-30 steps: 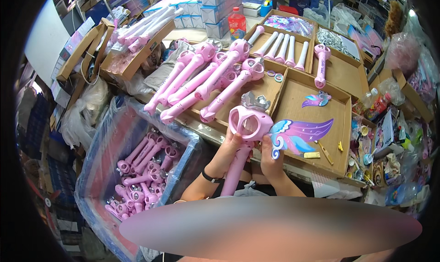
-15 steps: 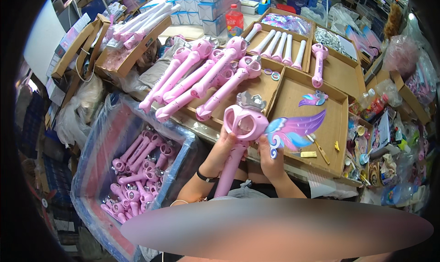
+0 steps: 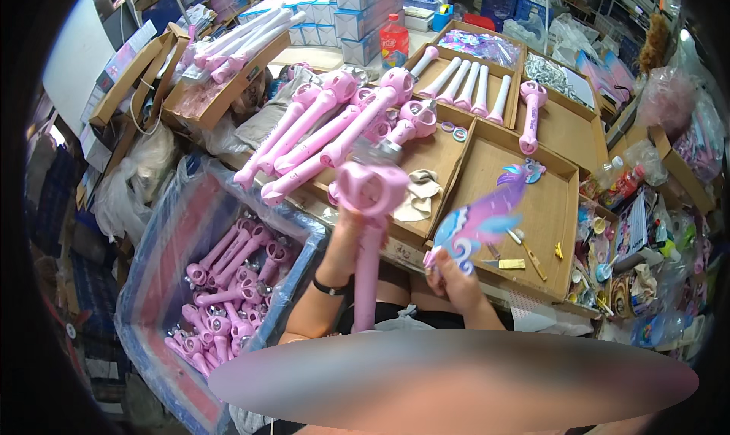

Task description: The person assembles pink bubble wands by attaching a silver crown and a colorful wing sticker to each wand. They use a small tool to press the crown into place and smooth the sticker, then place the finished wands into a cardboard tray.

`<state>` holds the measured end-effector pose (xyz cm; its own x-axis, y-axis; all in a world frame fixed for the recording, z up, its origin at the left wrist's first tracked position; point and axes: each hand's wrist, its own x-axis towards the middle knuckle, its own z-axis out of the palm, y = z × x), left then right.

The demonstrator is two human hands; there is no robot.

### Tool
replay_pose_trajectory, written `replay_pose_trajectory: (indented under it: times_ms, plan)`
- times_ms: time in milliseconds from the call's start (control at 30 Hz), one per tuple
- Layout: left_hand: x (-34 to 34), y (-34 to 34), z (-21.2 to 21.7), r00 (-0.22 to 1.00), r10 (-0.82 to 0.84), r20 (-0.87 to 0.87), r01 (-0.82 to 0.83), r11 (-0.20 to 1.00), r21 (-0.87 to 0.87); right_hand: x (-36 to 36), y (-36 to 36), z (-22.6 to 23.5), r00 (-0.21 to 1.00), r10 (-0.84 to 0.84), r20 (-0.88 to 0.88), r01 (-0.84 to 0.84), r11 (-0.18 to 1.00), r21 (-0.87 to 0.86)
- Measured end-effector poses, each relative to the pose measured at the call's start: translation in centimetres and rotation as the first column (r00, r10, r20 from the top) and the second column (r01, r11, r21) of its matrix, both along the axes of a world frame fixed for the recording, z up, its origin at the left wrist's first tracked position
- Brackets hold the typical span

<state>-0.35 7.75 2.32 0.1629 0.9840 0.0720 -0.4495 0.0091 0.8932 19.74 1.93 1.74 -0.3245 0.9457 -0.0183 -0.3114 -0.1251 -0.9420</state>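
Note:
Upright in front of me is a pink toy wand (image 3: 368, 260) with a ring-shaped head and a silver crown, the head smeared by motion. My left hand (image 3: 346, 241) is wrapped round it just below the head. To its right, my right hand (image 3: 455, 279) pinches the lower end of a purple, pink and blue wing-shaped piece (image 3: 479, 216). The wing and the wand are apart. A smaller wing piece (image 3: 533, 169) lies in the cardboard tray (image 3: 559, 214) beyond. Several more pink wands (image 3: 327, 123) are piled on the table to the far left.
A plastic-lined bin (image 3: 144, 260) at my left holds many pink wands. The tray also holds a yellow-handled tool (image 3: 534, 260) and a yellow block (image 3: 512, 265). White handles (image 3: 468, 81) lie in a farther tray. A pale cloth (image 3: 420, 195) sits behind the held wand. Cluttered bottles (image 3: 627, 180) stand right.
The wand has moved left with my left hand. My right hand has drawn the wing piece away from the wand's head, leaving a gap. The pale cloth has come into sight.

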Motion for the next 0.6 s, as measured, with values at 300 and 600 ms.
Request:
replay_pose_trajectory:
  times_ms: [300,600]
  plan:
    - [1.2,3.6,0.2,0.785,-0.132,0.606,0.085,0.991,0.106,-3.4,-1.0,-4.7,0.983,0.137,0.126,-0.164,0.955,0.248]
    - [0.7,3.2,2.3,0.973,-0.127,0.191,0.121,0.992,0.042,-2.2,-0.7,-1.8,0.890,-0.253,0.378,0.044,0.875,0.483]
